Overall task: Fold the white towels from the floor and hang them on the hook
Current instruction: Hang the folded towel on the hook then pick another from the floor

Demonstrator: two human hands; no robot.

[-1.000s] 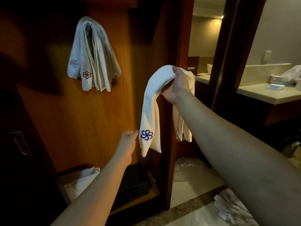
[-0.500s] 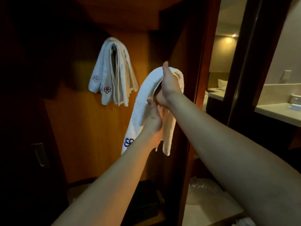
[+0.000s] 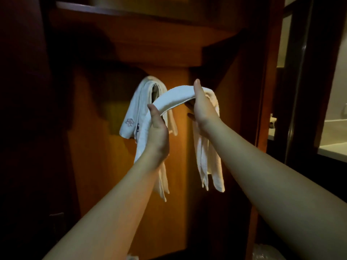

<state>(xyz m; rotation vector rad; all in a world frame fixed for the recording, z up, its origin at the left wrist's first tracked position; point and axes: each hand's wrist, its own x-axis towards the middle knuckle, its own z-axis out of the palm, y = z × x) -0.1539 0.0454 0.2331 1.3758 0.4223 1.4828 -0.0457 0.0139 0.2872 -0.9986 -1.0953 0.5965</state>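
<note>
White towel (image 3: 174, 97) stretches between the gripping left hand (image 3: 157, 132) and right hand (image 3: 203, 107), ready for the hook (image 3: 155, 85) (already holding towels).

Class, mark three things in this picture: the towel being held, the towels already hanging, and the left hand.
held towel (image 3: 175, 95), head view, on the arched span between the hands.
hanging towels (image 3: 134, 109), head view, on the left outer fold.
left hand (image 3: 158, 134), head view, on the back of the hand.
</note>
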